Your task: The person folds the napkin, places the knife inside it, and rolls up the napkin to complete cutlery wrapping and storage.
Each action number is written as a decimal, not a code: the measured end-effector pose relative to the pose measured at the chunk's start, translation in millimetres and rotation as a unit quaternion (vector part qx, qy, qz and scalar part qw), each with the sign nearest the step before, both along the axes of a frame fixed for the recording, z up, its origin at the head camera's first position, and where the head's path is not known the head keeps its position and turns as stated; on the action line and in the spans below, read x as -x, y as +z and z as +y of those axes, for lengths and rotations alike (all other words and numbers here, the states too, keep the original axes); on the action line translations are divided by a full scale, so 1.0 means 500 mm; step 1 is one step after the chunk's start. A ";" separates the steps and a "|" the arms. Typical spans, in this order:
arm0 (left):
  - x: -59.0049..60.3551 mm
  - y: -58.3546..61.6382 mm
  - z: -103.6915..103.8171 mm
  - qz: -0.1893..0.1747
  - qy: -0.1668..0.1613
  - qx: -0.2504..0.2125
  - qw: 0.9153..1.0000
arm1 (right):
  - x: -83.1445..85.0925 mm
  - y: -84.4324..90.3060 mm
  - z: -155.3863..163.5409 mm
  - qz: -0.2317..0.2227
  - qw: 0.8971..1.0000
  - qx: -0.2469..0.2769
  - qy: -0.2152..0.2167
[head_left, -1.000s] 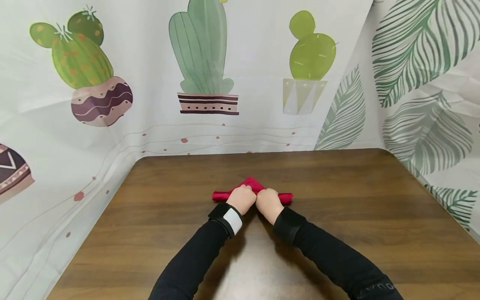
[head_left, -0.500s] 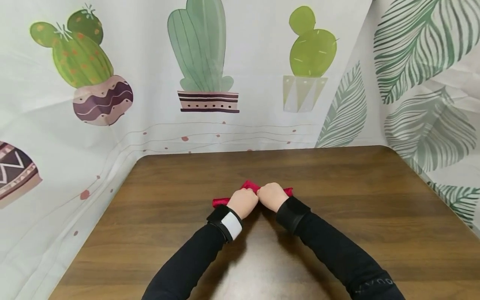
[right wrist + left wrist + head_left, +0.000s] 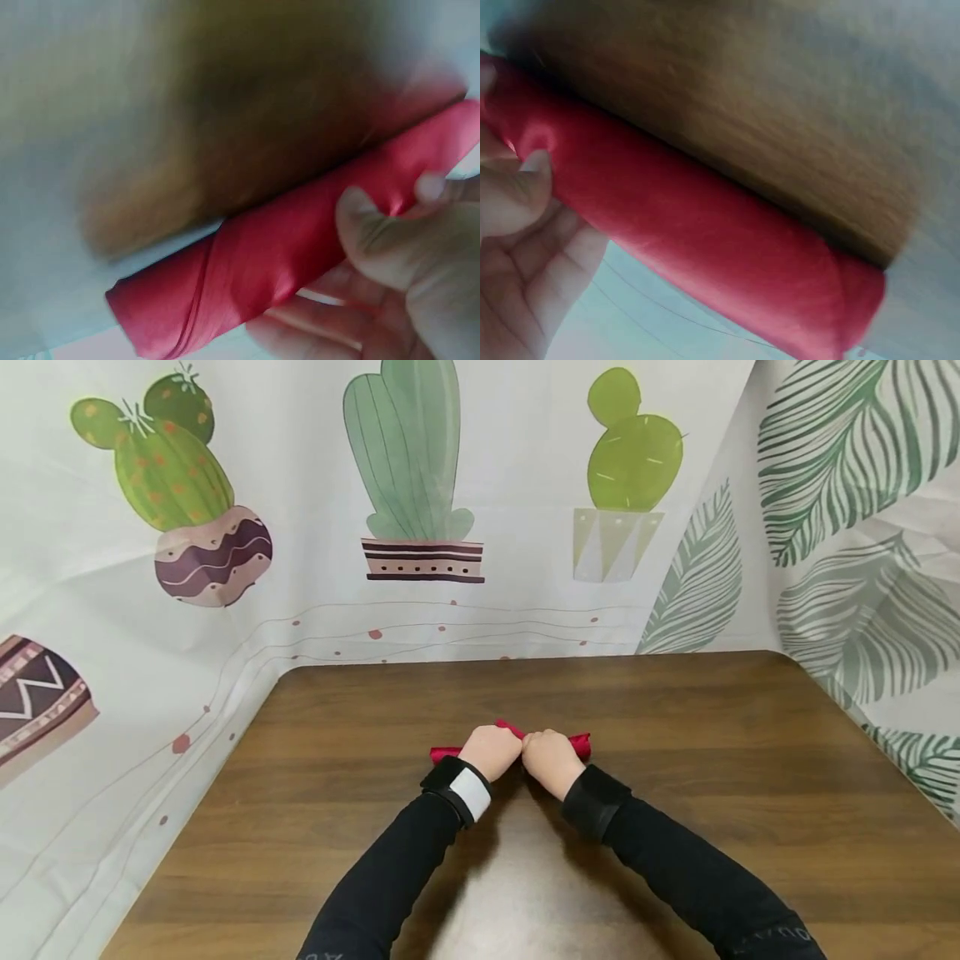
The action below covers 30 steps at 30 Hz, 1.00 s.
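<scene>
A red satiny cloth, rolled into a tube, lies crosswise toward the far part of the table. A small flap of it shows just beyond the hands in the head view. My left hand grips the roll left of its middle; in the left wrist view the thumb presses on the cloth and the fingers lie along its far side. Close beside it, my right hand holds the roll right of the middle. Its thumb lies on top of the red fabric in the right wrist view, fingers curled behind. The roll's two ends stick out past the hands.
The brown wooden table has rounded far corners. Behind and beside it hangs a white curtain printed with cacti and leaves. Black wrist straps and dark sleeves cover both forearms.
The pointed flap of cloth beyond the hands has become smaller as the roll takes it up. Both hands shift slightly and stay on the roll; the roll tilted briefly and is nearly level again.
</scene>
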<state>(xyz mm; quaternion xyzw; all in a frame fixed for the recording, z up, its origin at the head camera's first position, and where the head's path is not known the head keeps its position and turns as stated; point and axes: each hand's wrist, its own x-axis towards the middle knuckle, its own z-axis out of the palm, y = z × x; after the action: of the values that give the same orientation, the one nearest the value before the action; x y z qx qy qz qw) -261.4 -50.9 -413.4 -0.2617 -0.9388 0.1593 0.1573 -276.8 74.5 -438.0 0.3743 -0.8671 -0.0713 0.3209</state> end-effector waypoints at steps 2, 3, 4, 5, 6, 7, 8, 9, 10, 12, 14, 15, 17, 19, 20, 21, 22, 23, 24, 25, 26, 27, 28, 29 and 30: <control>0.005 0.000 -0.007 -0.009 0.013 0.001 1.000 | -0.018 0.003 -0.006 0.062 0.998 0.009 -0.014; 0.008 -0.003 -0.010 -0.010 0.018 0.002 1.000 | -0.023 0.005 -0.009 0.077 0.997 0.007 -0.021; 0.008 -0.006 -0.011 -0.007 0.022 0.004 1.000 | -0.026 0.008 -0.012 0.070 0.997 -0.004 -0.034; 0.007 -0.010 -0.012 0.000 0.025 0.003 1.000 | -0.026 0.011 -0.013 0.059 0.997 -0.013 -0.040; 0.005 -0.014 -0.011 0.009 0.026 0.005 1.000 | -0.021 0.010 -0.013 0.044 0.998 -0.023 -0.044; 0.003 -0.019 -0.011 0.023 0.025 0.005 0.999 | -0.016 0.008 -0.013 0.021 0.998 -0.027 -0.044; -0.001 -0.026 -0.009 0.038 0.024 0.004 0.999 | -0.011 0.010 -0.011 0.003 0.999 -0.031 -0.040; -0.006 -0.031 -0.007 0.056 0.021 0.002 0.998 | -0.005 0.012 -0.010 -0.026 0.998 -0.036 -0.035; -0.013 -0.034 -0.003 0.067 0.021 0.005 0.997 | 0.000 0.011 -0.008 -0.052 0.997 -0.040 -0.031; -0.024 -0.038 0.004 0.096 0.014 0.008 0.995 | 0.005 0.026 -0.006 -0.110 0.992 -0.053 -0.028; -0.030 -0.037 0.010 0.107 0.006 0.015 0.994 | 0.019 0.029 -0.009 -0.173 0.982 -0.062 -0.044; -0.030 -0.034 0.013 0.105 0.001 0.022 0.994 | 0.031 0.017 -0.008 -0.183 0.980 -0.063 -0.051; -0.026 -0.030 0.015 0.099 -0.010 0.032 0.994 | 0.084 -0.055 -0.013 -0.162 0.982 -0.061 -0.068; -0.019 -0.025 0.014 0.079 -0.012 0.036 0.996 | 0.145 -0.157 -0.021 -0.111 0.988 -0.055 -0.092; -0.016 -0.024 0.013 0.069 -0.013 0.036 0.997 | 0.172 -0.211 -0.025 -0.067 0.990 -0.057 -0.106; -0.014 -0.022 0.011 0.057 -0.014 0.035 0.998 | 0.192 -0.260 -0.028 -0.019 0.991 -0.056 -0.116; -0.012 -0.021 0.008 0.047 -0.016 0.032 0.998 | 0.181 -0.264 -0.031 0.007 0.989 -0.061 -0.135; -0.011 -0.019 0.006 0.036 -0.016 0.030 0.999 | 0.174 -0.273 -0.036 0.030 0.986 -0.067 -0.151; -0.010 -0.018 0.004 0.028 -0.016 0.028 0.999 | 0.170 -0.280 -0.040 0.042 0.983 -0.075 -0.163; -0.009 -0.016 0.002 0.022 -0.016 0.026 0.999 | 0.163 -0.281 -0.044 0.060 0.980 -0.079 -0.174; -0.008 -0.016 0.000 0.018 -0.017 0.025 0.999 | 0.149 -0.268 -0.046 0.080 0.978 -0.081 -0.176; -0.007 -0.016 -0.002 0.018 -0.017 0.020 0.999 | 0.134 -0.247 -0.049 0.075 0.977 -0.087 -0.180; -0.007 -0.017 -0.003 0.021 -0.016 0.016 1.000 | 0.120 -0.220 -0.050 0.075 0.976 -0.098 -0.180; -0.007 -0.018 -0.003 0.027 -0.014 0.013 0.999 | 0.135 -0.232 -0.053 0.075 0.975 -0.112 -0.177; -0.008 -0.020 -0.003 0.035 -0.014 0.008 0.999 | 0.145 -0.233 -0.052 0.098 0.976 -0.110 -0.161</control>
<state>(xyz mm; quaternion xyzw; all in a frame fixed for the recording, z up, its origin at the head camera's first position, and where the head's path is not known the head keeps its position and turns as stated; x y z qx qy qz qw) -257.5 -52.5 -423.6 -0.2699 -0.9278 0.1734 0.1906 -349.1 48.6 -554.4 0.2542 -0.8671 -0.2528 0.3459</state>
